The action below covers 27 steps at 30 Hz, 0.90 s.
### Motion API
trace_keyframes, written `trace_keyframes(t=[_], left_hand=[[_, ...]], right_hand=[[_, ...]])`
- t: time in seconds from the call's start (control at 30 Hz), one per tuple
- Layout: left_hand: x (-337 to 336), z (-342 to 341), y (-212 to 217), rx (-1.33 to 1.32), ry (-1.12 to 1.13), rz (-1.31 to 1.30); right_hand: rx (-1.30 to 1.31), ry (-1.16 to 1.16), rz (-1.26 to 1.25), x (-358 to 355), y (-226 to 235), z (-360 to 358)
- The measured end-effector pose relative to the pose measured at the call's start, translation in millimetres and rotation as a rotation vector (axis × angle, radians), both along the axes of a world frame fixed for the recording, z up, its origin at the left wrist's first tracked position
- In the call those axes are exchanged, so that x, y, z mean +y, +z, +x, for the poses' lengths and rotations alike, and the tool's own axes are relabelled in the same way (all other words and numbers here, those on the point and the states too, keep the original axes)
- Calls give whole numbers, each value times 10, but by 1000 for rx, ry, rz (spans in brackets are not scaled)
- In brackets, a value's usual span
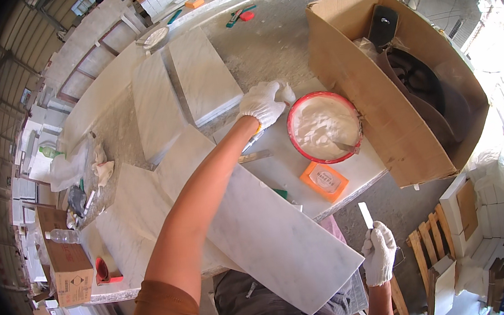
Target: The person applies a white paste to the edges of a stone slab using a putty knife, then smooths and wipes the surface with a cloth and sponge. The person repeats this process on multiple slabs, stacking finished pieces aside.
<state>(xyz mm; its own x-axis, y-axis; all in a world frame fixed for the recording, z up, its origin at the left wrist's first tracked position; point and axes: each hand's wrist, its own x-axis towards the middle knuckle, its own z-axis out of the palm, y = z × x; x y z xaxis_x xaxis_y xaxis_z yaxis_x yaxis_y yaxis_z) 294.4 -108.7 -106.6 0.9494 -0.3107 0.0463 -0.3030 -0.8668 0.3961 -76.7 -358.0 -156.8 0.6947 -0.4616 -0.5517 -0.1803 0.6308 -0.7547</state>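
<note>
- Two gloved hands were seen: the left hand (pixel 262 103), closed on a tool, was held beside the red bowl of white paste (pixel 324 127) near the table's right edge.
- The right hand (pixel 378 254), gripping a white strip (pixel 365 214), was held beyond the table's near edge.
- Paste loading was judged in hand; a dip into the bowl was called for next.

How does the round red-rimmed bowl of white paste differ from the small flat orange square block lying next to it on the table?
The round red-rimmed bowl of white paste is much larger than the small flat orange square block. The bowl is open, full of paste, with a tool resting in it; the block is low and solid. The gloved left hand is beside the bowl, not the block. Both sit on the pale stone-topped table.
</note>
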Motion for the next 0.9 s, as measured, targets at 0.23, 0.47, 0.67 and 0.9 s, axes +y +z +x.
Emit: trace_keyframes(t=[0.23, 0.47, 0.67, 0.9], left_hand=[[-42, 165, -148, 220, 42, -199], [325, -576, 481, 181, 60, -836], [889, -1392, 814, -472, -193, -231], [1067, -1744, 718, -629, -262, 170]], right_hand=[[-14, -37, 26, -17, -12, -39], [-40, -17, -6, -39, -9, 16], [-99, 29, -2, 90, 168, 163], [-62, 68, -125, 284, 385, 216]])
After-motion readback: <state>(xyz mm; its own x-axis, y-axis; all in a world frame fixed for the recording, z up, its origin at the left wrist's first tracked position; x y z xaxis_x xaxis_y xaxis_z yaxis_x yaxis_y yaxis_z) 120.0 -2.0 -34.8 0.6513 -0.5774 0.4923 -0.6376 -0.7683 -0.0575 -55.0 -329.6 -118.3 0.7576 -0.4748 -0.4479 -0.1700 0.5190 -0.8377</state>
